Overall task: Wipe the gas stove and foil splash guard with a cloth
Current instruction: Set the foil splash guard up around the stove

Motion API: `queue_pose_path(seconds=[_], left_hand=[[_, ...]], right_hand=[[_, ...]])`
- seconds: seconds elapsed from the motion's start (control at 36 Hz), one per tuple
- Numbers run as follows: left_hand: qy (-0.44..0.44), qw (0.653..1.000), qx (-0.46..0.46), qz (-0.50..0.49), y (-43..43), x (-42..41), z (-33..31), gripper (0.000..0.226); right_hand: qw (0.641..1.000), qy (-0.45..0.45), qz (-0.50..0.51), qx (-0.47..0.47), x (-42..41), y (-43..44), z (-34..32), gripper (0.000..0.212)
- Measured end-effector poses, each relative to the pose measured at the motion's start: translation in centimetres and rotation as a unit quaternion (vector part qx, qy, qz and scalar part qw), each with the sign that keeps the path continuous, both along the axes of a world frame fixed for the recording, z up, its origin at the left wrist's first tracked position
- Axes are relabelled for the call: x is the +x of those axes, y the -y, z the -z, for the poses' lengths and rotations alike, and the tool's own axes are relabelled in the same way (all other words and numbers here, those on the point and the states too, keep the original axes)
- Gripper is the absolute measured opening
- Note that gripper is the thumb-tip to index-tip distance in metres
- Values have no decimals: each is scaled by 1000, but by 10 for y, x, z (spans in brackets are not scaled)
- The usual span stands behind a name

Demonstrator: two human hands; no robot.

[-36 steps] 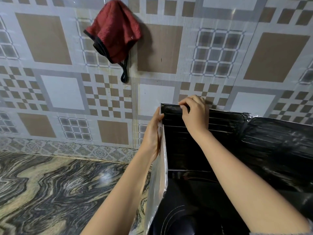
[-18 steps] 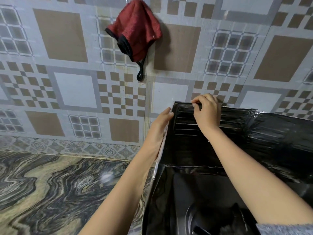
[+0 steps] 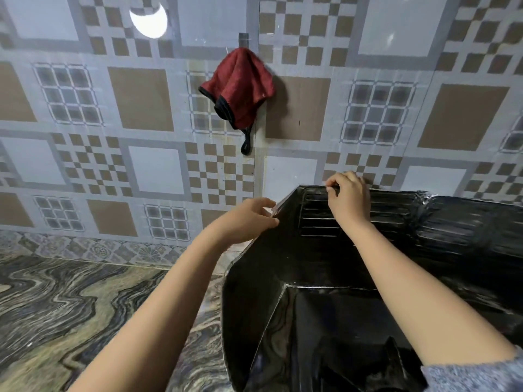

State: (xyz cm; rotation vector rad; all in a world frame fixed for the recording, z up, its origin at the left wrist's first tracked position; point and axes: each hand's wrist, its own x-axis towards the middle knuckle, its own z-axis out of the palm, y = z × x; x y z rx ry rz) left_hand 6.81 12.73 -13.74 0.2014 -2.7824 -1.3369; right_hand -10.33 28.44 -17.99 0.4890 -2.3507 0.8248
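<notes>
Guard [image 3: 424,236] of foil, standing against the wall [image 3: 155,171], looks light, thin and easily creased; the soft cloth [image 3: 240,86] hangs above it, and left hand [image 3: 246,219] and right hand [image 3: 349,193] each pinch its top rim, likely the safest hold.

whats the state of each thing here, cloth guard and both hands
red cloth, hanging on the wall, untouched
foil splash guard, upright, held at its top edge
left hand, pinching the side panel's edge
right hand, pinching the back panel's top edge
</notes>
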Motion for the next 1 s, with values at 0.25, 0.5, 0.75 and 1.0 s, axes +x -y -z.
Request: queue_pose_path(seconds=[0.25, 0.5, 0.75, 1.0], left_hand=[[5, 992, -99, -76, -38, 4, -13, 44], [-23, 994, -9, -111, -78, 1, -7, 41], [-34, 989, 75, -123, -106, -12, 1, 41], [-32, 986, -6, -165, -109, -18, -4, 41]], right_hand=[[999, 20, -41, -2, -6, -22, -6, 12], [999, -1, -54, 4, -18, -51, -4, 12], [998, 15, -67, 15, -30, -69, -5, 13], [997, 13, -77, 19, -30, -70, -4, 13]])
